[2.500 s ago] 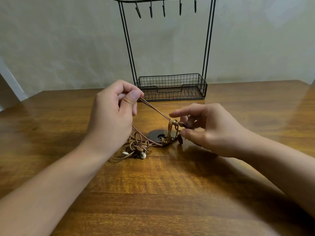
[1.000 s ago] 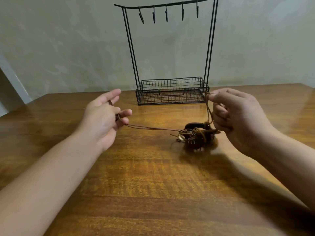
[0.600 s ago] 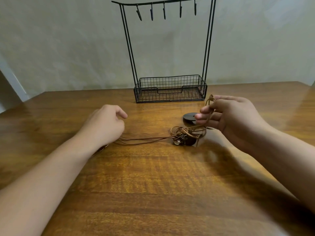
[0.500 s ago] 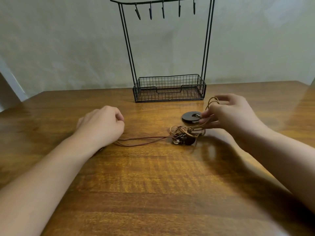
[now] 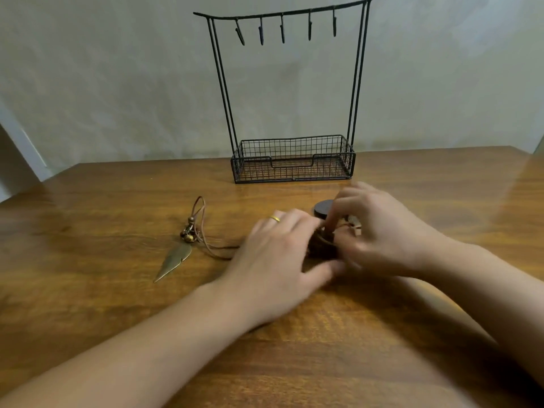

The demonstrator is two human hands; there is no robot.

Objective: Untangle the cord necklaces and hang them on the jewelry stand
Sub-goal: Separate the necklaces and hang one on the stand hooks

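A: What is seen in the room?

B: A wooden table (image 5: 117,304) with a glossy, dark-grained brown top is shown, filling the lower half. Soft light is reflected on its surface.

A: And behind it?

B: A plain, pale greenish-grey wall (image 5: 117,83) is seen, faintly mottled. At the far left edge, a white slanted strip (image 5: 20,142) is visible; what it belongs to cannot be told.

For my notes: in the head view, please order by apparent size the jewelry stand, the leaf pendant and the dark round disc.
1. jewelry stand
2. leaf pendant
3. dark round disc, partly hidden by the right hand
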